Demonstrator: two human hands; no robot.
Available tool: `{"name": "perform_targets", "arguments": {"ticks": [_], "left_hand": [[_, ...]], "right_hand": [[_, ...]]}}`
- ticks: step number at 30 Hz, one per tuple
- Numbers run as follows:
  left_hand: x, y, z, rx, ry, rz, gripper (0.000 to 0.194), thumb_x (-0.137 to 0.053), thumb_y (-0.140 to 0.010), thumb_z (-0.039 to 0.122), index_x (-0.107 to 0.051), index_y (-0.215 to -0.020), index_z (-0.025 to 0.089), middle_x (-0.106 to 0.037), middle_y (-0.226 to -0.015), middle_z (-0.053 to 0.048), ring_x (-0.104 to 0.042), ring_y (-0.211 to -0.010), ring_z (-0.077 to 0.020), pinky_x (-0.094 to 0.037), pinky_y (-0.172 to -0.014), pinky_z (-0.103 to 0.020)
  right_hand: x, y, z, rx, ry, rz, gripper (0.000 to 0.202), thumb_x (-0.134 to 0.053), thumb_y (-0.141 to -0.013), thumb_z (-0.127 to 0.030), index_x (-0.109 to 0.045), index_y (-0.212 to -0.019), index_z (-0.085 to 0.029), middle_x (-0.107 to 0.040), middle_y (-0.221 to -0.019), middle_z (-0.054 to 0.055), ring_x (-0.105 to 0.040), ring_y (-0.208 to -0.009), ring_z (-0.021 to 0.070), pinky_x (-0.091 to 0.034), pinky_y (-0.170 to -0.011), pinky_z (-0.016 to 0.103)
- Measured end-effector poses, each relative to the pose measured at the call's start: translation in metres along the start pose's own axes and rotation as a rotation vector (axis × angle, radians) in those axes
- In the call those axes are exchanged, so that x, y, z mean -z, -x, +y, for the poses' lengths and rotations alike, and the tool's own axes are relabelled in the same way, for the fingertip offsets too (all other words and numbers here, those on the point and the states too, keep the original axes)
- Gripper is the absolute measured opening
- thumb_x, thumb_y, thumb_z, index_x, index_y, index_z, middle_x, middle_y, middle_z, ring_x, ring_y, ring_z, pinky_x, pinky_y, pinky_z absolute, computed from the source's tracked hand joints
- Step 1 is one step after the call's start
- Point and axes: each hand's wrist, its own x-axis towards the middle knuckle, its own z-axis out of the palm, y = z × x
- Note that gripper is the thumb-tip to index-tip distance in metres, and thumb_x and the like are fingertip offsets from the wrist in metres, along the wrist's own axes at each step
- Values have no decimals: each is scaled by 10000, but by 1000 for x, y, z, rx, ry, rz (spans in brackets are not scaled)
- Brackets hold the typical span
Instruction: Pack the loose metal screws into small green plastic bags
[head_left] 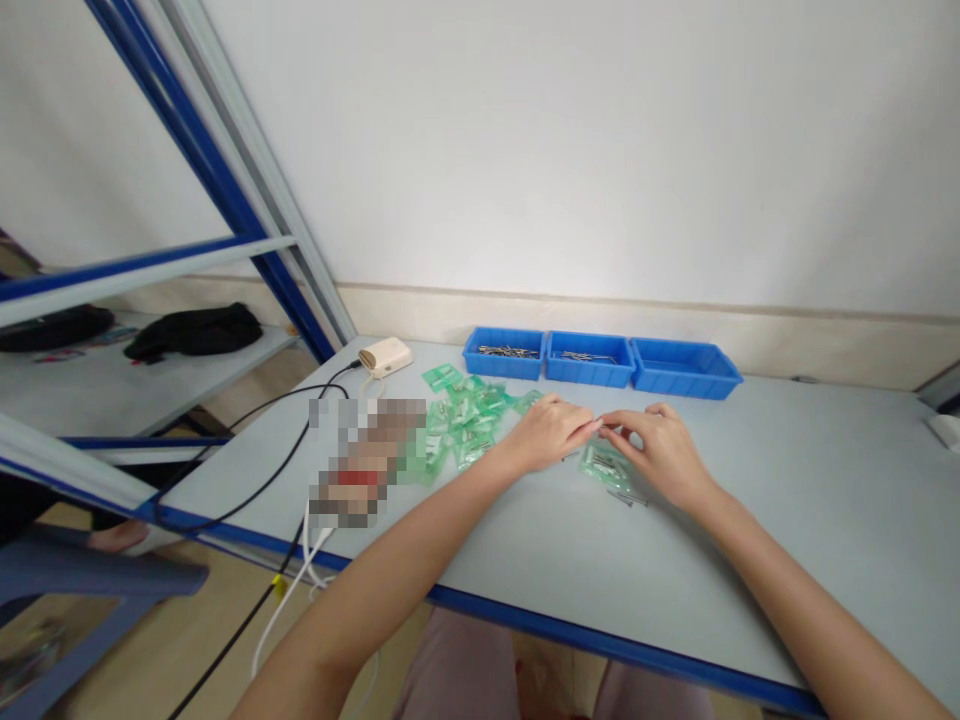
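Observation:
My left hand [550, 432] and my right hand [664, 455] meet at their fingertips above the table. Both are closed in a pinch, and whatever sits between the fingers is too small to make out. Just below them lies a small green plastic bag [604, 466] with thin metal pieces in it, partly covered by my right hand. A few loose thin metal pieces [628, 498] rest on the tabletop in front of that bag. Left of my left hand is a pile of similar green bags [471, 410], several of them with metal pieces inside.
Three blue trays stand along the wall: the left tray [502, 366] and middle tray [589, 373] hold metal pieces, and the right tray [686, 382] shows none. A cream power bank [387, 356], a black cable [289, 480] and a pixelated object [367, 470] occupy the table's left side.

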Motion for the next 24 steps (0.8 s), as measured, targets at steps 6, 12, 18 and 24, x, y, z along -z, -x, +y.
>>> {"name": "perform_targets", "arguments": {"ticks": [6, 12, 18, 24], "left_hand": [[5, 2, -9, 112, -21, 146, 511, -250, -996, 347, -592, -670, 156, -625, -643, -21, -566, -668, -147, -332, -725, -307], [13, 2, -27, 383, -5, 267, 587, -234, -993, 382, -527, -536, 159, -569, -549, -24, -522, -576, -136, -343, -715, -308], [17, 4, -35, 459, -8, 303, 581, -241, -994, 362, -523, -531, 154, -589, -568, -30, -537, -579, -133, -347, -706, -296], [9, 1, -26, 392, -53, 231, 528, -291, -987, 336, -569, -577, 154, -609, -589, -28, -542, -600, -140, -323, -703, -306]], "right_hand": [[-2, -23, 3, -48, 12, -45, 209, -468, -942, -315, -658, -946, -229, -686, -890, -11, -582, -691, 138, -281, -750, 330], [5, -97, 21, -215, 172, 40, 259, -456, -941, -348, -666, -1008, -210, -620, -1108, 69, -558, -978, 238, -303, -817, 372], [-3, -87, 15, -112, 175, -53, 184, -538, -895, -278, -643, -1039, -230, -572, -1117, 73, -501, -1045, 228, -316, -823, 354], [-26, -39, 15, -73, 78, -251, 120, -646, -817, -234, -654, -936, -238, -596, -1039, 22, -511, -988, 187, -313, -803, 308]]}}
